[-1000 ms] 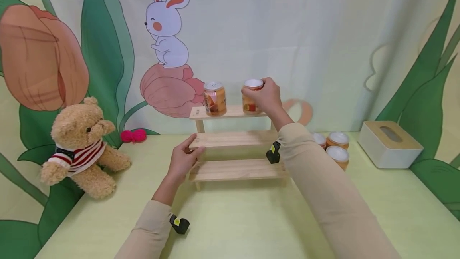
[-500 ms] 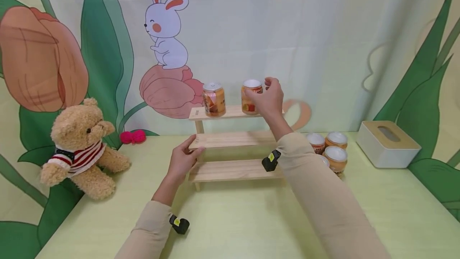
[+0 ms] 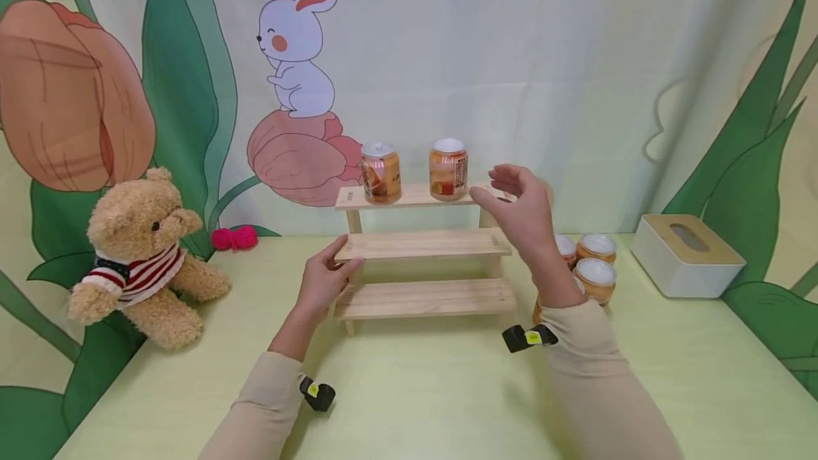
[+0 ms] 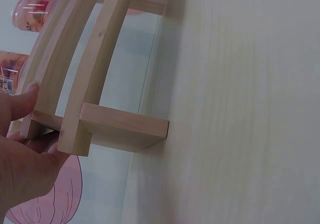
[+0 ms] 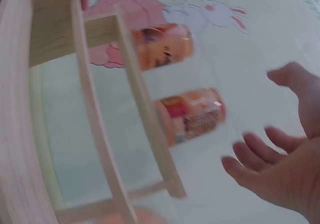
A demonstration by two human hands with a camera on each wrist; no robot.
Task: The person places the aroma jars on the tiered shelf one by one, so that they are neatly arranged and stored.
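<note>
A three-tier wooden shelf [image 3: 422,245] stands against the backdrop. My left hand [image 3: 319,279] grips the left end of its middle tier, thumb and fingers on the board, as the left wrist view of the hand [image 4: 25,154] also shows. On the top tier are two upright jars with orange contents and white lids: a left jar [image 3: 381,174] and a right jar [image 3: 449,170], set apart. My right hand [image 3: 527,208] is just right of the right jar, holding nothing. In the right wrist view its fingers [image 5: 252,154] are spread and relaxed, apart from the jar [image 5: 192,115].
Several more jars [image 3: 597,274] cluster on the table right of the shelf, partly behind my right forearm. A white tissue box [image 3: 686,261] with a wooden top sits farther right. A teddy bear [image 3: 143,254] and a small bright pink object [image 3: 234,238] are at left.
My right hand has let go of the right jar and moved right and down from it. The jar stays on the top tier. My left hand keeps its grip on the shelf.
</note>
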